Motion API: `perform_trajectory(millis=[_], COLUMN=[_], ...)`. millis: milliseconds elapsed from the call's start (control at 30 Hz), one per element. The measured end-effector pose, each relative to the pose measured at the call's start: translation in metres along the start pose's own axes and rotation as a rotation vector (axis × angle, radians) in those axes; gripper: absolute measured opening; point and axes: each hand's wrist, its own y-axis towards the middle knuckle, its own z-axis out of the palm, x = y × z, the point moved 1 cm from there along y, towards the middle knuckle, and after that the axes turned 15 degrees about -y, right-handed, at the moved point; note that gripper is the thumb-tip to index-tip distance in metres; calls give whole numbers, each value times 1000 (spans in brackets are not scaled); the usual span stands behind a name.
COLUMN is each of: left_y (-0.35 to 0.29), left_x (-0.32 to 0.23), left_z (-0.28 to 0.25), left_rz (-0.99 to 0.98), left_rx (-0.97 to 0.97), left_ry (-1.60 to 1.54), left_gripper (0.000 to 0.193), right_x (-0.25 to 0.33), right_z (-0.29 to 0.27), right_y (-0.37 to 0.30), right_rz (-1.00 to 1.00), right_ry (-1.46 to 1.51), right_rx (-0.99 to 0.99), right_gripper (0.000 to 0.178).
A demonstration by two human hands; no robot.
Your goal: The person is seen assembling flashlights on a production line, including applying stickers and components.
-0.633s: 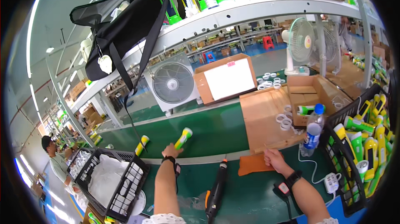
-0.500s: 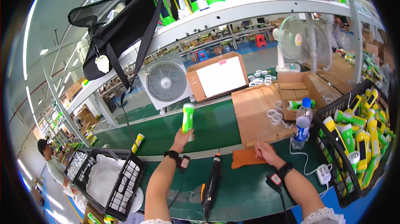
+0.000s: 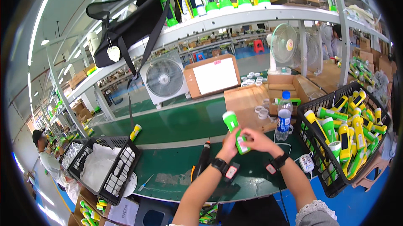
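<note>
A green and white flashlight (image 3: pixel 233 123) is held over the green bench (image 3: pixel 176 180), tilted, with its white head up and to the left. Around its body my left hand (image 3: pixel 228 147) is closed. The fingers of my right hand (image 3: pixel 258 141) are bent against its lower end, near a pale label. A black stick-shaped tool (image 3: pixel 203 158) with an orange tip, like an electric screwdriver, lies left of my left hand. To the right of my hands stands a clear bottle (image 3: pixel 284 119) with a blue cap.
Flashlights fill a black crate (image 3: pixel 331 186) on the right. Another black crate (image 3: pixel 133 158) at left holds white plastic bags. White rings (image 3: pixel 262 112) lie on a wooden board (image 3: pixel 239 102). Fans stand behind, and a shelf (image 3: pixel 252 14) crosses above. A thin screwdriver (image 3: pixel 145 182) lies at left.
My left hand has brought the flashlight right and nearer to me. My right hand has left the orange cloth and met it. The view has shifted, and the cloth no longer shows.
</note>
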Motion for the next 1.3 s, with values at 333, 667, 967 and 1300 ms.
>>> perform_trajectory(millis=[333,667,967,1300], left_y=[-9,-12,-11,-15], left_x=[45,50,51,46], left_z=[-19,-18,-28,-24], left_rz=[-51,126,137,44], left_rx=[-146,-214,-167,-194], left_ry=[16,114,153,44], left_gripper=[35,31,31,32], right_x=[4,-5,3,3], right_z=[-7,2,7,7], right_y=[-34,-26,-23,-26], right_rz=[81,45,152,128], right_ry=[-702,-542,-542,-557], right_rx=[201,250,340,304], right_gripper=[57,57,58,55])
